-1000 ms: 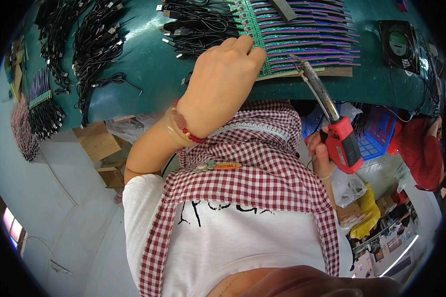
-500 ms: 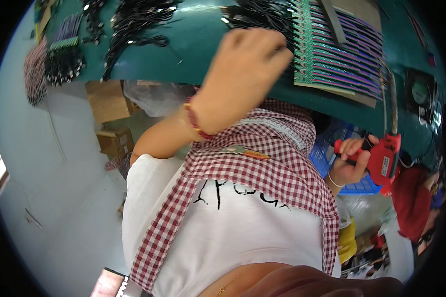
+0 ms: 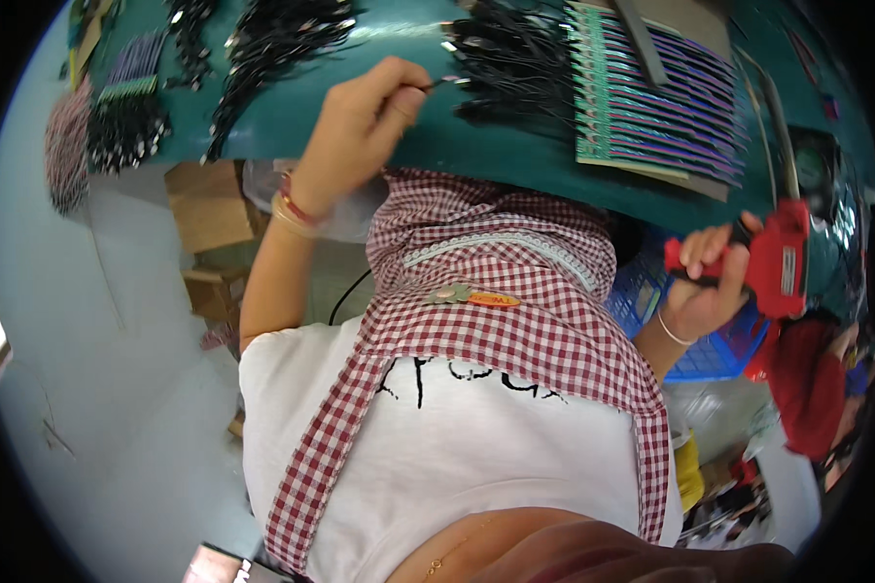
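Note:
My left hand is over the near part of the green table, its thumb and forefinger pinching a thin black cable. To its right lies a bundle of black cables with metallic ends. Beyond that, a strip of small green circuit boards carries rows of purple and blue wires on a piece of cardboard. A flat metal bar lies across the wires. My right hand grips a red soldering gun by its handle; its long metal barrel points away over the table's right side.
More black cable bundles lie at the table's left. At the far left, a wired green board lies by a hanging bundle of reddish wires. Below the table are cardboard boxes and a blue plastic basket.
My left hand has moved left, away from the circuit boards, and now shows a cable in its pinch. My right hand has shifted right and slightly farther away with the soldering gun.

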`<state>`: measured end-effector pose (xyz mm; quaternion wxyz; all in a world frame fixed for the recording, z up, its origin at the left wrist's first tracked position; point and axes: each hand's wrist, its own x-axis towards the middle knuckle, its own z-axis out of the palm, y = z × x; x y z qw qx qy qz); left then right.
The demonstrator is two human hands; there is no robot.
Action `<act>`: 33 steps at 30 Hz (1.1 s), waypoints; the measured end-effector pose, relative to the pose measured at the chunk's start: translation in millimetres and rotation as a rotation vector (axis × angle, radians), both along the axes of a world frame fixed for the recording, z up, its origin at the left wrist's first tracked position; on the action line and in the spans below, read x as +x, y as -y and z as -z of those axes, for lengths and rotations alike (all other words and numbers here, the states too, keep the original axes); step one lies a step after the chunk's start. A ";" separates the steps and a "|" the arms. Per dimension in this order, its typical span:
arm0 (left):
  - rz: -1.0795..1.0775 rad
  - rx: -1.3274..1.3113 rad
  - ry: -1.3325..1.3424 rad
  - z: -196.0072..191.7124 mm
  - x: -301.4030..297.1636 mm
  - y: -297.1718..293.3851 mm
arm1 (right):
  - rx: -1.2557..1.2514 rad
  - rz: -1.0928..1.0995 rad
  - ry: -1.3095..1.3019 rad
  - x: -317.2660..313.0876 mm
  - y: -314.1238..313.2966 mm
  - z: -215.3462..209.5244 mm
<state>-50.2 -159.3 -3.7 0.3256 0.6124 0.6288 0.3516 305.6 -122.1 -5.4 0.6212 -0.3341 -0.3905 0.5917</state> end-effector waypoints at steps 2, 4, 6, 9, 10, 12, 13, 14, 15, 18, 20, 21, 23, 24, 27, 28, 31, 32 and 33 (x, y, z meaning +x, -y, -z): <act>0.027 -0.029 0.150 -12.2 38.9 -13.2 | -0.115 0.076 0.138 -30.3 -2.9 -15.5; 0.083 0.017 0.235 -14.5 66.2 -21.4 | -0.094 -0.016 0.225 -53.7 -11.4 -17.7; 0.114 0.067 0.310 -15.7 86.7 -26.5 | -0.096 -0.189 0.185 -67.9 -21.7 -21.0; 0.124 0.140 0.254 -12.5 103.8 -32.0 | -0.085 -0.241 0.285 -70.4 -26.9 -19.6; 0.132 0.140 0.256 -11.3 106.2 -34.0 | -0.098 -0.235 0.270 -70.9 -27.2 -20.5; 0.194 0.239 0.174 -9.1 109.6 -32.7 | -0.117 -0.239 0.253 -70.0 -25.8 -21.3; 0.191 0.240 0.151 -9.6 109.9 -32.3 | -0.121 -0.254 0.237 -69.6 -26.0 -22.4; 0.188 0.238 0.151 -9.7 110.4 -33.0 | -0.123 -0.269 0.223 -68.8 -26.3 -22.5; 0.210 0.251 0.156 -9.9 110.8 -33.9 | -0.125 -0.271 0.223 -67.1 -25.1 -20.0; 0.217 0.183 0.117 -12.6 116.5 -30.3 | -0.017 -0.236 0.575 -61.7 -22.8 -14.6; 0.207 0.101 0.074 -12.5 121.9 -30.1 | 0.048 -0.178 0.754 -60.5 -25.4 -17.1; 0.217 0.235 -0.094 -10.9 124.3 -32.2 | 0.073 -0.182 0.795 -59.3 -26.2 -18.9; 0.225 0.372 -0.262 -10.6 129.1 -33.8 | 0.052 -0.161 0.662 -56.1 -30.8 -13.4; 0.150 0.262 -0.041 -11.9 131.5 -33.6 | 0.035 -0.143 0.527 -53.5 -32.5 -10.6; 0.069 0.065 0.293 -12.4 133.7 -32.2 | -0.065 -0.163 0.419 -48.0 -27.0 -5.2; 0.057 -0.024 0.404 -11.3 134.2 -32.4 | -0.098 -0.164 0.359 -49.2 -26.3 -4.9; 0.070 -0.025 0.418 -8.3 139.0 -27.9 | -0.107 -0.201 0.315 -56.3 -22.1 -9.7; 0.078 -0.005 0.398 -8.0 139.3 -28.2 | -0.119 -0.210 0.280 -59.3 -21.8 -12.1; 0.081 -0.006 0.397 -8.1 139.1 -28.3 | -0.131 -0.190 0.270 -61.1 -20.0 -14.5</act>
